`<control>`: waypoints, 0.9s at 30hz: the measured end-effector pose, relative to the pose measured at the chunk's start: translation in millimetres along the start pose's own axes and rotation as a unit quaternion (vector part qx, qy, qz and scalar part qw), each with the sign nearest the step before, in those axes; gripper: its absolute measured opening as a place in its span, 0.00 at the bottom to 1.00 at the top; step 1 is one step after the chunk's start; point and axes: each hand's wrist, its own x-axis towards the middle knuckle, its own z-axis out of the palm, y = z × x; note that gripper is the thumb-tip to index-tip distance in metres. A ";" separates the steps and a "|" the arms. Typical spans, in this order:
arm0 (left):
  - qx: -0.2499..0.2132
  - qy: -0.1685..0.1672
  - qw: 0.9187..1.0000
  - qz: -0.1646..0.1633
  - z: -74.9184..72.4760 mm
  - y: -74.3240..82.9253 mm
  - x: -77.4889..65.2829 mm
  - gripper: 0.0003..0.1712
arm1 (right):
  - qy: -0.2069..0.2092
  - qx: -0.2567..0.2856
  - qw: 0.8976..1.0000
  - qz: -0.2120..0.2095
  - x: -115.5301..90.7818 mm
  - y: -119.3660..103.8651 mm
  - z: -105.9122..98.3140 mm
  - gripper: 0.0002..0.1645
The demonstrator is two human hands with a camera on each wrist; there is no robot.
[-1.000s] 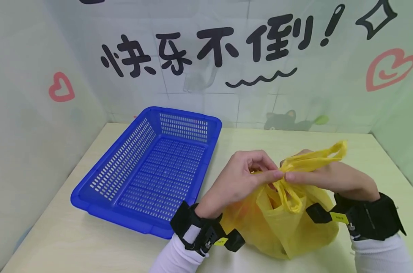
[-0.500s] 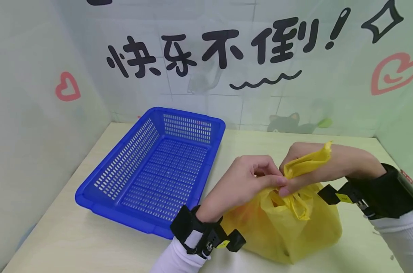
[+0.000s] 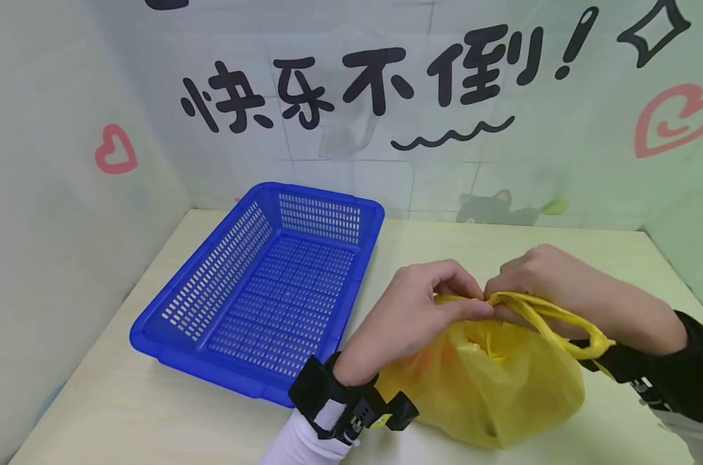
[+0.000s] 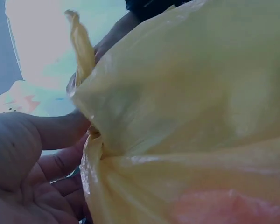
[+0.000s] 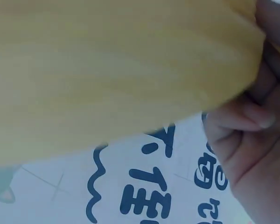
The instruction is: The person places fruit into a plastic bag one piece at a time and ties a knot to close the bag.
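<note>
A yellow plastic bag (image 3: 485, 387) sits bulging on the table at the front right, its neck gathered between both hands. My left hand (image 3: 424, 310) pinches the gathered plastic with thumb and fingers. At the other side of the neck, my right hand (image 3: 552, 284) grips the bag with curled fingers. A handle loop (image 3: 566, 315) hangs over the right hand toward its wrist. Something reddish inside shows through the bag wall (image 4: 228, 205) in the left wrist view. In the right wrist view the bag (image 5: 107, 79) covers the upper part, with curled fingers (image 5: 238, 116) at its edge.
A blue perforated plastic basket (image 3: 351, 290) stands left of the bag, close to the left forearm. The light wooden table (image 3: 154, 420) meets a printed wall sheet (image 3: 328, 181) at the back, with side walls left and right.
The right hand swings up to the right, then comes back with its wrist lower. The handle loop flips from pointing upward to drooping rightward. The left hand keeps its pinch, almost in place.
</note>
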 end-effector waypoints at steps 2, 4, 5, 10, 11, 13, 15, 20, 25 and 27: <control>0.004 -0.010 1.000 0.004 -0.5 -0.1 -0.6 0.07 | 0.053 -0.035 0.998 -0.006 -9.1 -6.6 7.1 0.15; 0.014 -0.012 1.000 0.010 -1.3 -0.7 -1.0 0.08 | 0.098 -0.066 0.993 -0.015 -15.8 -13.2 13.6 0.19; 0.020 -0.011 1.000 0.012 -1.9 -1.5 -1.1 0.09 | 0.117 -0.082 0.990 -0.019 -17.8 -15.9 16.3 0.20; 0.038 0.008 0.999 -0.002 -5.4 -6.2 -0.9 0.12 | 0.209 -0.184 0.959 -0.053 -17.2 -23.0 29.9 0.24; 0.040 0.011 0.999 -0.008 -6.0 -6.7 -1.0 0.12 | 0.228 -0.195 0.952 -0.060 -16.2 -23.2 33.2 0.24; 0.046 0.017 0.999 -0.017 -6.0 -7.4 -0.6 0.12 | 0.269 -0.210 0.937 -0.071 -14.9 -23.3 40.1 0.23; 0.055 0.022 0.998 -0.025 -5.3 -8.6 0.0 0.12 | 0.300 -0.222 0.925 -0.074 -14.8 -23.4 45.6 0.22; 0.088 0.031 0.995 -0.044 -4.6 -10.4 2.6 0.12 | 0.345 -0.280 0.892 -0.089 -12.7 -20.4 52.7 0.16; 0.121 0.011 0.991 -0.065 -3.1 -11.6 4.2 0.13 | 0.390 -0.313 0.859 -0.109 -10.6 -14.0 55.5 0.13; 0.129 0.003 0.989 -0.068 -1.6 -12.6 4.8 0.15 | 0.410 -0.314 0.849 -0.115 -9.7 -12.1 57.0 0.13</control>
